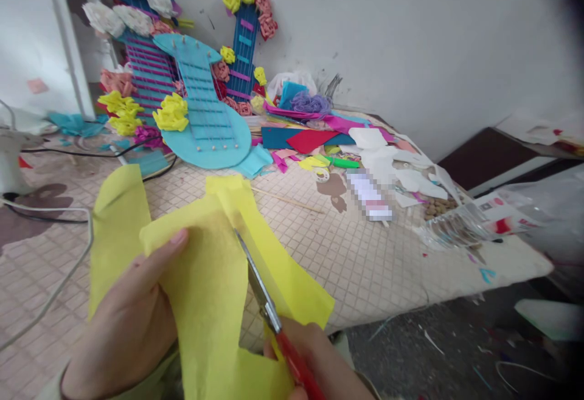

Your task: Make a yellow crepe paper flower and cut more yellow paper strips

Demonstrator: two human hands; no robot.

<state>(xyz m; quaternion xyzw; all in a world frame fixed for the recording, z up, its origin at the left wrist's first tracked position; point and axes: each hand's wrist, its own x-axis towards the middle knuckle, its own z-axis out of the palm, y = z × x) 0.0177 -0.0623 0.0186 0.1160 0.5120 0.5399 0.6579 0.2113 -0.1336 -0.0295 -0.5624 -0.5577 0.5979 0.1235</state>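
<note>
My left hand (130,321) grips a large sheet of yellow paper (205,272), its thumb lying on top and the other fingers behind. In my right hand (319,351) is a pair of scissors (264,303) with red handles. The blades point up and away, with their tips in the paper near its far end. To the right of the blades a cut strip of the yellow paper hangs over toward my right hand. Part of the sheet drops below the view. The fingers inside the scissor handles are partly hidden.
Several guitar-like crafts, including a light blue one (203,108), lean at the back with paper flowers (171,112). Coloured paper scraps (310,140) and purple yarn (311,103) lie along the wall. A thin stick (287,199), a plastic bag (479,217) and a white cord (90,236) are on the table.
</note>
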